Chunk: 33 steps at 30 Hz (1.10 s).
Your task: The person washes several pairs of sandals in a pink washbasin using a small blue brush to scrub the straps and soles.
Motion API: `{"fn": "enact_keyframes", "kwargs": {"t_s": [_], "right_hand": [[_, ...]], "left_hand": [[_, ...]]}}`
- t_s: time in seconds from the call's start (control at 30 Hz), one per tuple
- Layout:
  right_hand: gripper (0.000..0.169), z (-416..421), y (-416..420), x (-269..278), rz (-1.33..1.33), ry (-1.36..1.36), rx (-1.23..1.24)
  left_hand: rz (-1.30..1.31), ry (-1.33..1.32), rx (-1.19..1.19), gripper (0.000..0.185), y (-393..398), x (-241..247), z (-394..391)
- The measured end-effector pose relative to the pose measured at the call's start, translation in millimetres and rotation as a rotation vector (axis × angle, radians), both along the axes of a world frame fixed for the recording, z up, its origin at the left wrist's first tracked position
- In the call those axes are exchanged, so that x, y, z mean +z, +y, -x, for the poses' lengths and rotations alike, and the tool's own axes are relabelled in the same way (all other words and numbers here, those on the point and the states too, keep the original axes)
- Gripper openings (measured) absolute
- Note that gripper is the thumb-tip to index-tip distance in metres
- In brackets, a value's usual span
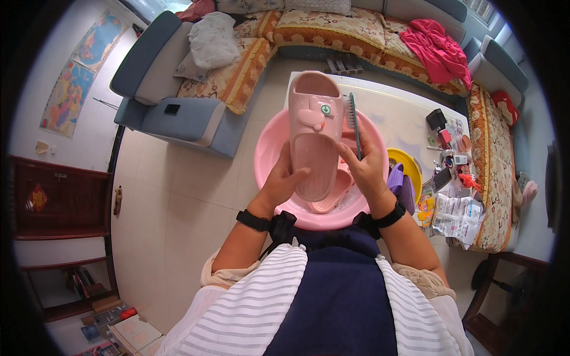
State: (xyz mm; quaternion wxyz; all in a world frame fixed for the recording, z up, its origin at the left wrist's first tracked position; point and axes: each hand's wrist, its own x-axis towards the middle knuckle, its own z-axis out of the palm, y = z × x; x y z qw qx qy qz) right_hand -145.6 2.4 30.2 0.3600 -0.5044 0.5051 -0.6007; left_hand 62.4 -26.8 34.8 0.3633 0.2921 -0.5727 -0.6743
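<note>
My left hand (279, 178) grips a pink slide slipper (315, 164) at its lower left side, thumb on the footbed. The slipper is held above a pink plastic basin (266, 153), toe end away from me, with a cartoon shape and a green round mark on its strap. In my right hand (366, 164) is a green scrub brush (355, 122), its pale bristles turned toward the slipper's right side; the thumb touches the slipper's edge. Another pink slipper (331, 196) lies in the basin among suds. Whether the bristles touch the held slipper I cannot tell.
Right of the basin are purple slippers (405, 191) and a yellow basin (416, 167). A white table (383, 95) lies beyond, with small items and a plastic package (456, 218) at its right. A corner sofa (329, 26) with patterned covers surrounds it.
</note>
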Motion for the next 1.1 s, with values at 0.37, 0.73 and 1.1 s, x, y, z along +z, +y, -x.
{"fn": "enact_keyframes", "kwargs": {"t_s": [0.37,0.73,1.1], "right_hand": [[0.052,0.8,1.3,-16.7,-0.202,-0.180,-0.013],[0.027,21.6,13.2,-59.0,-0.638,-0.116,-0.083],[0.042,16.0,-22.7,-136.7,-0.824,0.808,-0.122]], "left_hand": [[0.352,-0.405,0.209,0.060,-13.3,-35.6,-2.8],[0.258,-0.833,0.102,0.059,-31.9,-70.0,-8.8],[0.329,-1.240,-0.139,0.097,-50.7,-125.5,15.9]]}}
